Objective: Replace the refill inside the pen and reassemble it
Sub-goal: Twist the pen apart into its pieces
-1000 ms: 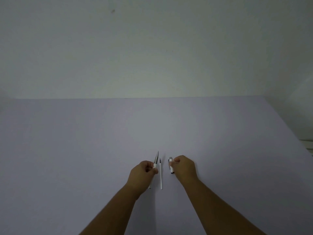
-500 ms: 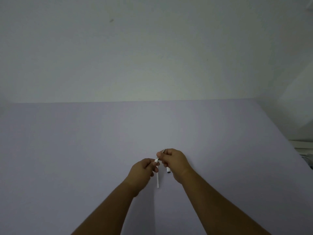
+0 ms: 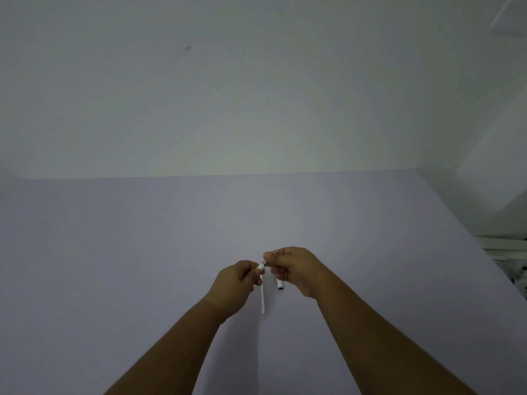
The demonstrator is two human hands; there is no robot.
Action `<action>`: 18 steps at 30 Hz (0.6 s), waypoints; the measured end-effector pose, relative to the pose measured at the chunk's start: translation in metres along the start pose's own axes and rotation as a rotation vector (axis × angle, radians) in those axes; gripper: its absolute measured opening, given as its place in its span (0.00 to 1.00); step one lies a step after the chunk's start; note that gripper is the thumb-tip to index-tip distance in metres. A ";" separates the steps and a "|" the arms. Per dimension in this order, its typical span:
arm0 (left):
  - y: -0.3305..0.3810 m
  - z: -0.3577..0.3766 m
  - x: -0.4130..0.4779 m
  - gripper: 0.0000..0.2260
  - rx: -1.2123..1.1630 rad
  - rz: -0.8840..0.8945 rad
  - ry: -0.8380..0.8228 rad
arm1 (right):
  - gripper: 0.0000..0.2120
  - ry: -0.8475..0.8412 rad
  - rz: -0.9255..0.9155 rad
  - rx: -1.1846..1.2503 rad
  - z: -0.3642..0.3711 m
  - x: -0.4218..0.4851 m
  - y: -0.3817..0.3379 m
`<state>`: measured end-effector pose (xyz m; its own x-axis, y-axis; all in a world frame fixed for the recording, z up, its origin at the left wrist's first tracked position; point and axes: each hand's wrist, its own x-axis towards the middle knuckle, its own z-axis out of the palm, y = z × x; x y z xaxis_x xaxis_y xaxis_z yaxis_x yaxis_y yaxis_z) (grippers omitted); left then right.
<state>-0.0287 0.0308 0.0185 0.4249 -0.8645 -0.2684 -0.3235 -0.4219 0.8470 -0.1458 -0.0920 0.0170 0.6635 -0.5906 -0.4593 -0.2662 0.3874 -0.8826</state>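
Observation:
My left hand grips a white pen section whose silver tip points up and to the right. My right hand meets it, thumb and forefinger pinching that silver tip. The lower fingers of the right hand also hold a short white pen piece, and its dark-ringed end sticks out below the palm. A thin white refill lies on the lilac table just under and between the hands, running toward me.
A plain pale wall rises behind the table's far edge. The table's right edge slants down toward me, with white and patterned objects beyond it.
The hands were apart on either side of the refill. They have come together above it, and the right fingers now pinch the silver tip held by the left hand.

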 end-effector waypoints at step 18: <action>0.014 -0.002 -0.005 0.09 0.027 0.026 0.011 | 0.05 0.010 0.009 -0.016 0.001 -0.005 -0.011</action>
<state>-0.0331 0.0293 0.0330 0.4250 -0.8723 -0.2419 -0.3572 -0.4072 0.8406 -0.1451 -0.0923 0.0287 0.6538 -0.5947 -0.4678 -0.2827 0.3814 -0.8801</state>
